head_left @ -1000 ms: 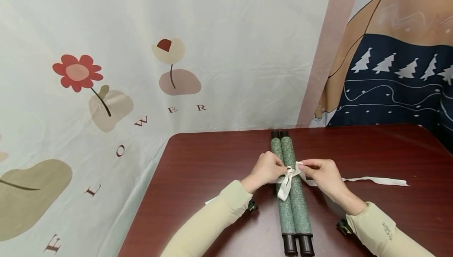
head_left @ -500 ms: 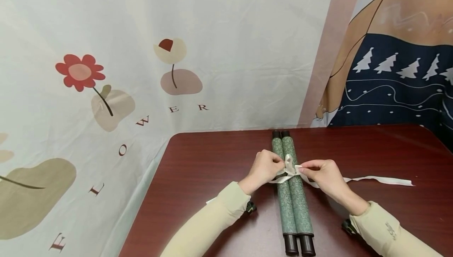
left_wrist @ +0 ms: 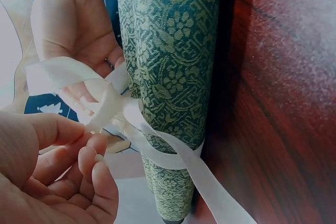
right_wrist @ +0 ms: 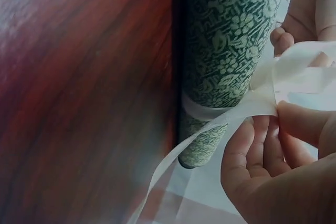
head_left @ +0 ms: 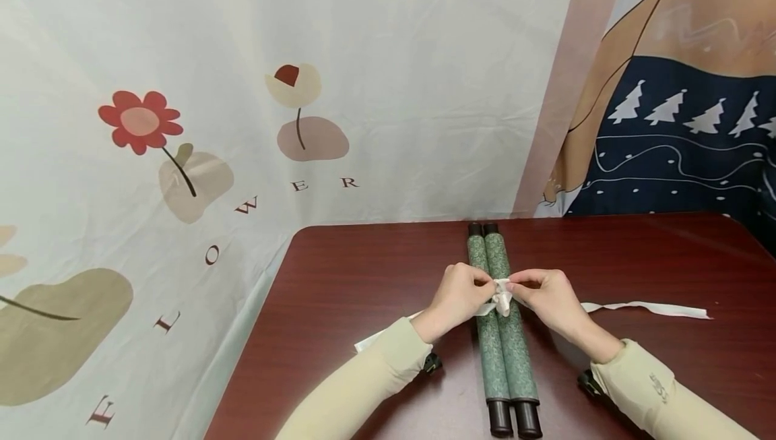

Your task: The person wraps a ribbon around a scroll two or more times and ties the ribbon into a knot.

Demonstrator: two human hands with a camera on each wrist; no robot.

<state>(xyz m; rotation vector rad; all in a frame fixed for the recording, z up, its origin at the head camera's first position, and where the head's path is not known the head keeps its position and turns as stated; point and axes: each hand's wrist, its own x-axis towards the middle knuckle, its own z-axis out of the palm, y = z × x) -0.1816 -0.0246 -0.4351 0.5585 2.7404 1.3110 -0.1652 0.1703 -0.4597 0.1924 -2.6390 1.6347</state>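
A double-rolled scroll point(head_left: 492, 359) in green floral brocade with dark end knobs lies lengthwise on the table. A white ribbon point(left_wrist: 181, 153) wraps its middle, with a loose bow-like knot and loops over the rolls. My left hand point(head_left: 462, 295) pinches a ribbon loop between thumb and forefinger at the left side of the knot. From the right, my right hand point(head_left: 548, 298) pinches another part of the ribbon close to the knot. Both sets of fingertips nearly meet above the scroll. In the right wrist view, the thumb point(right_wrist: 302, 121) presses the ribbon's edge, and one tail trails down past the roll.
The dark red table point(head_left: 636, 372) reaches back to a printed cloth backdrop point(head_left: 412, 89). One ribbon tail point(head_left: 655, 308) lies out to the right; the other point(head_left: 370, 341) shows beyond the left sleeve. Black wrist straps point(head_left: 432, 363) sit under the cuffs.
The ribbon loop hung toward me, then flipped up and away, and now bunches down between the fingers. My hands have drawn closer together at the knot. The scroll stays in place.
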